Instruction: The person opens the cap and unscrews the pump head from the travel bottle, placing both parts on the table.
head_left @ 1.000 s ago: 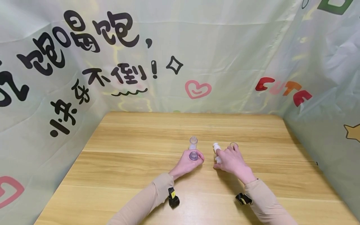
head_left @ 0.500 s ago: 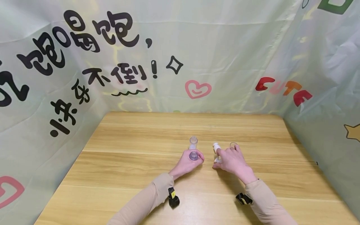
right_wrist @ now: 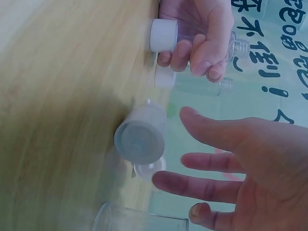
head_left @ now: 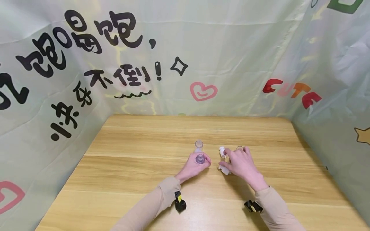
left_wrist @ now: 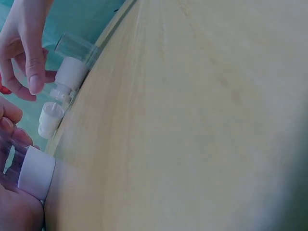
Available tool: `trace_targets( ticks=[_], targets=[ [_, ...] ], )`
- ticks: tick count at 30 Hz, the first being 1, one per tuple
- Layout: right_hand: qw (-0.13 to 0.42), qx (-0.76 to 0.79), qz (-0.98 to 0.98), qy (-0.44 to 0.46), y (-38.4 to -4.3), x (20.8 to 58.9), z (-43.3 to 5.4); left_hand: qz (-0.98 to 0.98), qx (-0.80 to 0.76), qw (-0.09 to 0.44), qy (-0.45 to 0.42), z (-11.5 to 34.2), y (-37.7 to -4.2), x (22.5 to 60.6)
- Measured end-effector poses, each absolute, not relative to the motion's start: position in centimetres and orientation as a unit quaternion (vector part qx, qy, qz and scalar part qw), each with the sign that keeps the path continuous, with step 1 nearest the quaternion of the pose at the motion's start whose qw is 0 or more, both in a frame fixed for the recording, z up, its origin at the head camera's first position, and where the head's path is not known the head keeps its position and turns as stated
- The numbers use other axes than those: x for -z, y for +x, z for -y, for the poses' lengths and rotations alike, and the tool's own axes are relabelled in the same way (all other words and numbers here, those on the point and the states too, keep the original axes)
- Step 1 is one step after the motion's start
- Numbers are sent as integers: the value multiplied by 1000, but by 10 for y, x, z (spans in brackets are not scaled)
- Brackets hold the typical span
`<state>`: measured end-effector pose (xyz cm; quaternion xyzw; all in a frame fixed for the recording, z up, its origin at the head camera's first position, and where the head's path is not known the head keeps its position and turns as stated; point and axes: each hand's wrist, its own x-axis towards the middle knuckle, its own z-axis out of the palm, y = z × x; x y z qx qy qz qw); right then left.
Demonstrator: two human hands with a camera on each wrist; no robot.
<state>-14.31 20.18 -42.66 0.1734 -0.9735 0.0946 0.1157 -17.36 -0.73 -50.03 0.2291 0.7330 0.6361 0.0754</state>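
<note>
My left hand [head_left: 192, 166] grips a clear bottle [head_left: 200, 158] with a threaded neck. The bottle stands upright, and its white base [left_wrist: 36, 173] shows in the left wrist view. Just beyond it is a second clear bottle [head_left: 198, 144], also with a white base [right_wrist: 165, 77]. My right hand [head_left: 244, 162] hovers with fingers spread and holds nothing. Below its thumb lies a white hollow cap piece [head_left: 224, 169], whose round opening faces the right wrist camera. Another small white piece [head_left: 222, 150], apparently a pump head, lies near the index fingertip.
A clear cup-like cover [right_wrist: 144, 219] is on the table beyond my right hand, which mostly hides it in the head view. The wooden tabletop [head_left: 138, 138] is bounded by printed cloth walls [head_left: 240, 64] at the back and sides.
My right hand has let go of the near white cap piece, which now lies turned on the table. Its thumb and fingers have drawn back from it. The left hand has barely shifted.
</note>
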Motion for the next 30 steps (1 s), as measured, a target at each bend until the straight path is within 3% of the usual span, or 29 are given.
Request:
trace_targets(
  ticks=[13, 23, 30],
  targets=[
    [140, -104, 969, 176, -144, 431, -203, -722, -649, 76, 228, 5, -175, 501],
    [20, -109, 966, 235, -136, 428, -200, -722, -647, 86, 230, 7, -174, 499],
    [45, -79, 968, 234, -136, 429, -199, -725, -643, 85, 231, 7, -175, 499]
  ],
)
